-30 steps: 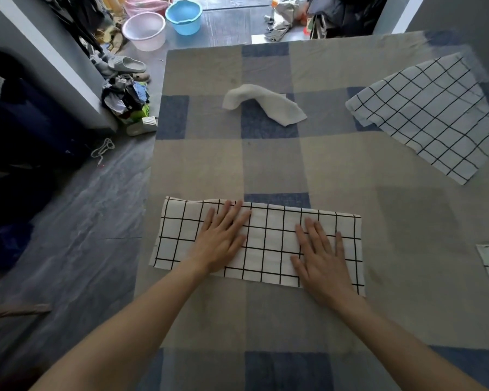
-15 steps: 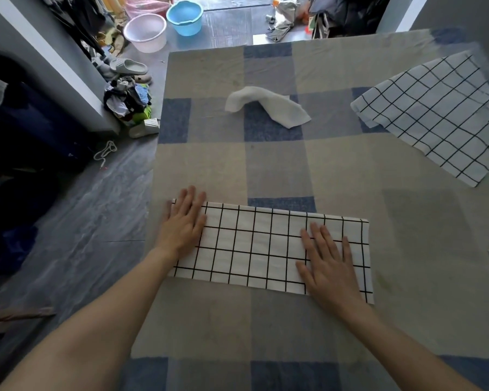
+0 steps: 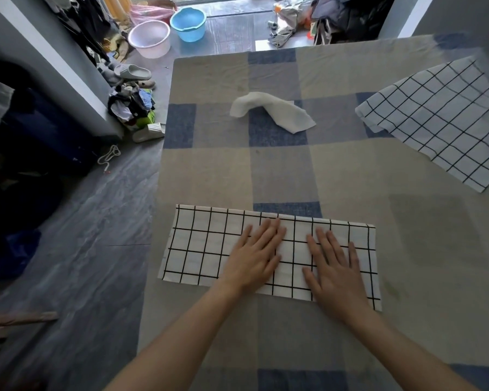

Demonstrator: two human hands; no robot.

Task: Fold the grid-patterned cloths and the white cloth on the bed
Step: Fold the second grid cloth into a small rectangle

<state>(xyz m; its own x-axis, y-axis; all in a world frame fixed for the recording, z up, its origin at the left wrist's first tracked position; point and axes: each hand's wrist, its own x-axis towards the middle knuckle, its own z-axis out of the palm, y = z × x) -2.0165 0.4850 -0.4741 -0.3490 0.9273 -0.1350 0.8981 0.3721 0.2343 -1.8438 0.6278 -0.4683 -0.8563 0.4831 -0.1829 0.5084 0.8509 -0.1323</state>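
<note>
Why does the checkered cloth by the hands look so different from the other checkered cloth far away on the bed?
The near grid cloth is folded into a long, narrow strip; the far grid cloth is spread out wide. The near one lies straight along the bed's edge; the far one sits at a slant. The left hand and right hand press flat on the near one; nothing touches the far one. Both are white with black grid lines.

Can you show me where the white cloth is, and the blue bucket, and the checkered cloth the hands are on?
white cloth (image 3: 277,111): head view, on its middle fold.
blue bucket (image 3: 188,24): head view, on its inside wall.
checkered cloth (image 3: 203,244): head view, on its bare left part.
</note>
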